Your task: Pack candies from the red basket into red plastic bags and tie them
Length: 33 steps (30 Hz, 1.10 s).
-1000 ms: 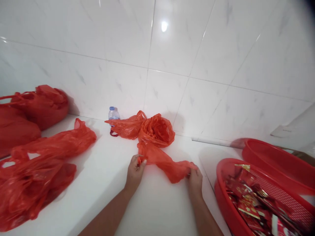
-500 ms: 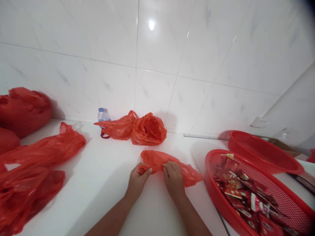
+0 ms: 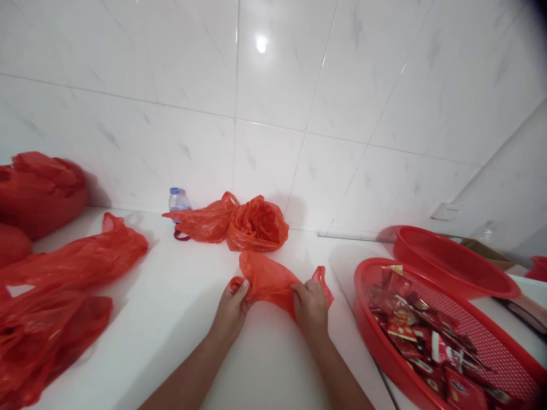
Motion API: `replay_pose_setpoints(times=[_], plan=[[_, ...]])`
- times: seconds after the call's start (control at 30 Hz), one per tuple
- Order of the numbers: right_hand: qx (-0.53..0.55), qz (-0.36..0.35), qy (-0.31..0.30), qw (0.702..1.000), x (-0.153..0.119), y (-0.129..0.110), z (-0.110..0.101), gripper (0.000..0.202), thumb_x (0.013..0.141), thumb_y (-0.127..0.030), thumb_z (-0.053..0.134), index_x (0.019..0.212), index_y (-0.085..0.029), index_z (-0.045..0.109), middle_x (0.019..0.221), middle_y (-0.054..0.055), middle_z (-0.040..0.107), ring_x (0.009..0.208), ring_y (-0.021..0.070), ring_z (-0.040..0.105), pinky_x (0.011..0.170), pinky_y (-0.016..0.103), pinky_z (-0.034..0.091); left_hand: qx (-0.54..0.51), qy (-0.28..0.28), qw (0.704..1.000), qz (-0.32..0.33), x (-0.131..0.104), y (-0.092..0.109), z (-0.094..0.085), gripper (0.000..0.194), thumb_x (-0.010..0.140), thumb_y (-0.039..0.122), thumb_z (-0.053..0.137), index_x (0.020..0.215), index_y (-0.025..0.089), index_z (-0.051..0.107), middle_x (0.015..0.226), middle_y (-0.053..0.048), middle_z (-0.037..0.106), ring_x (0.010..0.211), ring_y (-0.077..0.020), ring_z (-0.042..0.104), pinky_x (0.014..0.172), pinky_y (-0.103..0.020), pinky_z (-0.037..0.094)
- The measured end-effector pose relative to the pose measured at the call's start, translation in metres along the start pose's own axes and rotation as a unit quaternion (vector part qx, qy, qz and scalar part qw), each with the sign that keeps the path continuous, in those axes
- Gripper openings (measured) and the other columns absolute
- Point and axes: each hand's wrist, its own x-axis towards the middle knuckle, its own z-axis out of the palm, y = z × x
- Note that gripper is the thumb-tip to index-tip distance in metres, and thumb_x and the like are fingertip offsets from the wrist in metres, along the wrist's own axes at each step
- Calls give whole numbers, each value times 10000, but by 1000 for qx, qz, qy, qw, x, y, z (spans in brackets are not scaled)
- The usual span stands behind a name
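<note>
A thin red plastic bag [image 3: 273,280] is stretched between my two hands, low over the white table. My left hand [image 3: 233,304] is closed on its left end, thumb on top, with a crumpled bit showing above the fingers. Pinched on the bag further right is my right hand [image 3: 311,307]; a handle loop of the bag sticks up behind it. Just beyond lies a rolled bundle of red bags [image 3: 258,224], with a loose red bag [image 3: 207,219] spread to its left.
At right, a red plastic basket [image 3: 363,319] holds many red snack packets [image 3: 410,330]; an oval red basket [image 3: 453,256] sits behind. A small bottle [image 3: 177,199] stands by the tiled wall. More red bags [image 3: 77,262] and a full red bag [image 3: 43,191] lie left.
My hands have moved apart, the left one leftward and the right one rightward. The bag between them has spread wider, and its right end now rises as a loop behind my right hand.
</note>
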Motion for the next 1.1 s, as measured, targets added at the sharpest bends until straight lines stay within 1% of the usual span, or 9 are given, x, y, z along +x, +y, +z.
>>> replay_pose_setpoints(times=[0.17, 0.3, 0.43, 0.6, 0.63, 0.73, 0.83, 0.93, 1.1], plan=[[128, 114, -4, 985, -3, -2, -2, 236, 859, -252, 433, 918, -224, 660, 762, 36, 668, 690, 204, 604, 622, 305, 437, 141, -28, 989, 18, -6, -2, 8, 233, 778, 384, 641, 872, 184, 570, 789, -9, 597, 716, -138, 558, 693, -266, 462], [237, 173, 20, 956, -4, -3, -3, 224, 830, -275, 454, 933, -204, 639, 799, 49, 674, 703, 210, 620, 638, 312, 475, 315, -35, 948, 37, -7, -7, 5, 247, 797, 410, 590, 871, 176, 562, 751, 3, 572, 665, -139, 514, 624, -249, 412], [278, 165, 31, 946, -2, -3, -1, 269, 811, -286, 486, 1027, -184, 610, 986, 94, 662, 854, 238, 631, 734, 355, 507, 380, -41, 924, 22, -11, -9, 6, 258, 785, 431, 583, 815, 178, 540, 692, 15, 546, 601, -136, 482, 554, -243, 373], [261, 85, 24, 961, -5, -5, 9, 387, 836, -290, 478, 1206, -184, 514, 1183, 110, 591, 1033, 245, 586, 872, 403, 494, 436, -68, 897, 15, -19, -8, 18, 569, 564, 223, 757, 1089, 218, 538, 948, -46, 651, 812, -221, 590, 669, -282, 433], [248, 66, 26, 966, -6, -5, 11, 408, 841, -270, 462, 1239, -185, 490, 1223, 110, 569, 1081, 246, 564, 902, 410, 481, 462, -58, 885, 23, -18, -9, 18, 497, 579, 195, 728, 1046, 220, 558, 905, -34, 654, 786, -214, 587, 658, -279, 426], [183, 23, 34, 982, -7, -3, 18, 531, 833, -224, 441, 1357, -183, 372, 1358, 115, 461, 1186, 250, 497, 943, 411, 463, 504, -3, 861, 64, -11, -14, 8, 39, 706, 215, 576, 735, 202, 553, 652, 21, 555, 612, -154, 501, 566, -251, 361], [94, 57, 31, 993, -4, 3, 18, 657, 806, -245, 474, 1425, -204, 261, 1383, 108, 428, 1152, 260, 527, 776, 350, 537, 465, 83, 873, 119, 3, -9, -9, 155, 758, 258, 508, 623, 198, 460, 567, 49, 408, 540, -118, 390, 520, -232, 303], [29, 112, -5, 993, 0, 6, 10, 724, 793, -281, 500, 1450, -240, 198, 1284, 97, 507, 978, 254, 618, 592, 305, 522, 402, 164, 884, 172, 12, 4, -19, 132, 722, 242, 545, 639, 196, 453, 587, 58, 380, 545, -107, 374, 531, -217, 308], [23, 108, -17, 994, 3, 3, -1, 684, 822, -316, 483, 1442, -226, 208, 1242, 115, 530, 765, 222, 648, 545, 311, 492, 373, 199, 887, 187, 14, 17, -19, 98, 695, 213, 556, 711, 209, 459, 663, 57, 432, 579, -103, 414, 564, -203, 347]])
